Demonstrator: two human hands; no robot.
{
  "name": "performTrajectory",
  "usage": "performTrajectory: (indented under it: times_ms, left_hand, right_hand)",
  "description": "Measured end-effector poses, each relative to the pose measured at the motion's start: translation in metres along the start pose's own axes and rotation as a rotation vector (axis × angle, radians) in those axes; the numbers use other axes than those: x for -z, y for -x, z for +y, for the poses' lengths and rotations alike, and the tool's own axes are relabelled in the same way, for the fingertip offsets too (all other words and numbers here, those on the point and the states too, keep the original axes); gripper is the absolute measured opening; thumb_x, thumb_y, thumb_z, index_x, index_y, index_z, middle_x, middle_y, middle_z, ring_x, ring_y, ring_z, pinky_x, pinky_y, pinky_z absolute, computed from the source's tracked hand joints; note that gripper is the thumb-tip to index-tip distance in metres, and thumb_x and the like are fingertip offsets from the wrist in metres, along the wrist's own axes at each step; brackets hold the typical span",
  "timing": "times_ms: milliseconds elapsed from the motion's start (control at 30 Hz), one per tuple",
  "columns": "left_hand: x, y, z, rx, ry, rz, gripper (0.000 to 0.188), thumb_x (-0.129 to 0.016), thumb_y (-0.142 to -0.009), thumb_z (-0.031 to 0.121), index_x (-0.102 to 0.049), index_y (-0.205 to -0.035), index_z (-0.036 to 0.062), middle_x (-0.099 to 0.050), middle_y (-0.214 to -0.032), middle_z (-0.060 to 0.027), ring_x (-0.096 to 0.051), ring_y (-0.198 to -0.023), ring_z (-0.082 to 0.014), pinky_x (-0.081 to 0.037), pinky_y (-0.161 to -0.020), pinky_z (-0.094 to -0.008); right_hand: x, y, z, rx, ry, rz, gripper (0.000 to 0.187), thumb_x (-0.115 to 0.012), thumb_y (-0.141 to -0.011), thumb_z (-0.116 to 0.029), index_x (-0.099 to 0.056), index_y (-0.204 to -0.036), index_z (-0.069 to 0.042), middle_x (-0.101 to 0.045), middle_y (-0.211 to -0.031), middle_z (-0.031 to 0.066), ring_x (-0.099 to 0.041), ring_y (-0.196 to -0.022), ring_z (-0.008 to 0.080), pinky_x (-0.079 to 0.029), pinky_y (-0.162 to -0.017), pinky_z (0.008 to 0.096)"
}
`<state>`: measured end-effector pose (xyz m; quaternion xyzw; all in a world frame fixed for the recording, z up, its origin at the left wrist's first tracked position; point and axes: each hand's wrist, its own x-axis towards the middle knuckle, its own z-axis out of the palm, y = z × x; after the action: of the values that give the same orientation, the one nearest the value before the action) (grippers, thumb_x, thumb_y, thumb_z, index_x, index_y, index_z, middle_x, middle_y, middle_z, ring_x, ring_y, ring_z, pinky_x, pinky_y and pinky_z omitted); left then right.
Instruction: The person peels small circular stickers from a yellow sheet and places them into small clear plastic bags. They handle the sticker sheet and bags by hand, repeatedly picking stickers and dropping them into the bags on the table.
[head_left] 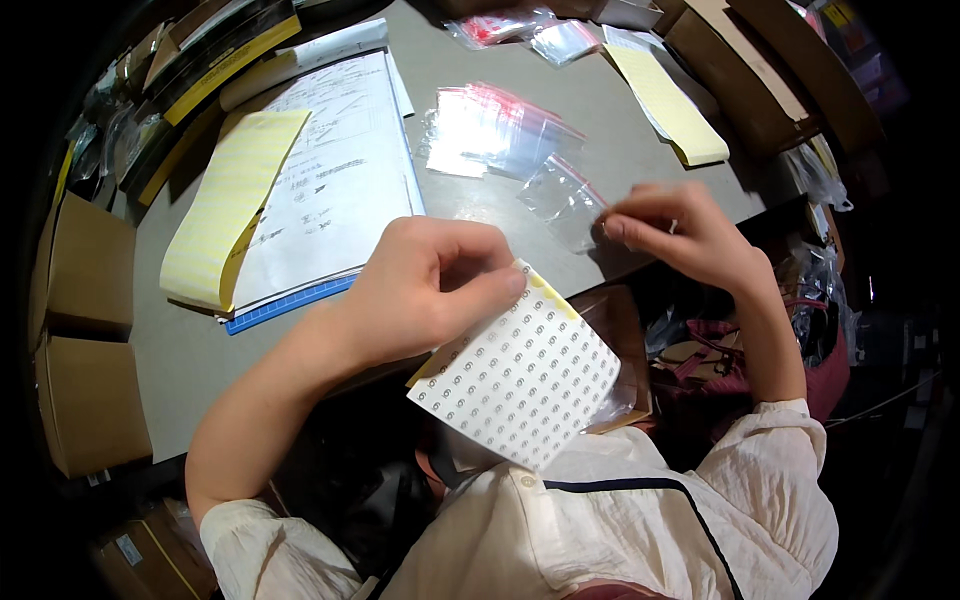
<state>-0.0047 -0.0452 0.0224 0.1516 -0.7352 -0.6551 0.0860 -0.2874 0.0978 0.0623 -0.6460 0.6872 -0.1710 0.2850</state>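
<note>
My left hand point(437, 285) pinches the top corner of a white sticker sheet point(525, 370) printed with rows of small round marks. A yellow backing edge shows along its upper side. The sheet hangs tilted in front of my shirt, past the table's near edge. My right hand point(690, 232) is closed, thumb against fingers, at the right end of a small clear zip bag point(563, 200) with a red strip. Whether those fingertips also hold a sticker is too small to see. Beyond that bag lies a fanned pile of clear zip bags point(497, 130).
At the left, papers point(335, 170) lie on a blue board point(290, 300), with a yellow strip sheet point(235, 205) on top. Another yellow sheet point(672, 105) is at the far right. Cardboard boxes point(95, 400) line the left edge. An open carton point(635, 375) stands below the near edge.
</note>
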Motion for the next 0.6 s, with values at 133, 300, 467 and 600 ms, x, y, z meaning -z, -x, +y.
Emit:
performTrajectory:
  times_ms: [133, 300, 467, 600]
  left_hand:
    - [0.002, -0.003, -0.006, -0.036, -0.022, 0.033, 0.02, -0.072, -0.101, 0.016, -0.071, -0.094, -0.0032, -0.069, -0.083, 0.0002, -0.061, -0.077, -0.0046, -0.048, -0.069, -0.0222]
    - [0.002, -0.001, -0.002, -0.027, -0.028, 0.059, 0.02, -0.07, -0.102, 0.016, -0.071, -0.098, -0.0038, -0.07, -0.087, -0.0008, -0.062, -0.08, -0.0056, -0.05, -0.074, -0.023]
    - [-0.001, -0.003, -0.005, -0.068, -0.018, 0.115, 0.019, -0.07, -0.102, 0.016, -0.07, -0.106, -0.0028, -0.069, -0.09, -0.001, -0.061, -0.082, -0.0054, -0.05, -0.075, -0.0228]
    - [0.003, -0.003, -0.004, -0.096, -0.014, 0.115, 0.019, -0.07, -0.102, 0.016, -0.069, -0.106, -0.0021, -0.069, -0.089, -0.0005, -0.062, -0.082, -0.0055, -0.05, -0.074, -0.0227]
  right_hand:
    - [-0.011, -0.011, 0.006, 0.029, -0.115, 0.123, 0.027, -0.074, -0.098, -0.018, -0.068, -0.118, 0.0, -0.071, -0.101, 0.0069, -0.066, -0.088, 0.0131, -0.054, -0.078, 0.0288]
    - [-0.033, -0.024, 0.006, 0.189, 0.259, 0.286, 0.022, -0.072, -0.093, -0.008, -0.062, -0.111, -0.001, -0.072, -0.098, 0.0161, -0.07, -0.087, 0.0341, -0.054, -0.075, 0.0412]
    - [-0.028, -0.018, -0.007, -0.122, 0.436, 0.295, 0.03, -0.078, -0.095, -0.02, -0.059, -0.107, 0.0, -0.065, -0.082, 0.0171, -0.067, -0.077, 0.0343, -0.051, -0.067, 0.041]
    - [-0.007, 0.0, 0.006, -0.114, 0.272, 0.055, 0.053, -0.086, -0.087, -0.046, -0.064, -0.104, 0.0, -0.068, -0.082, 0.0106, -0.061, -0.071, 0.0234, -0.049, -0.065, 0.0371]
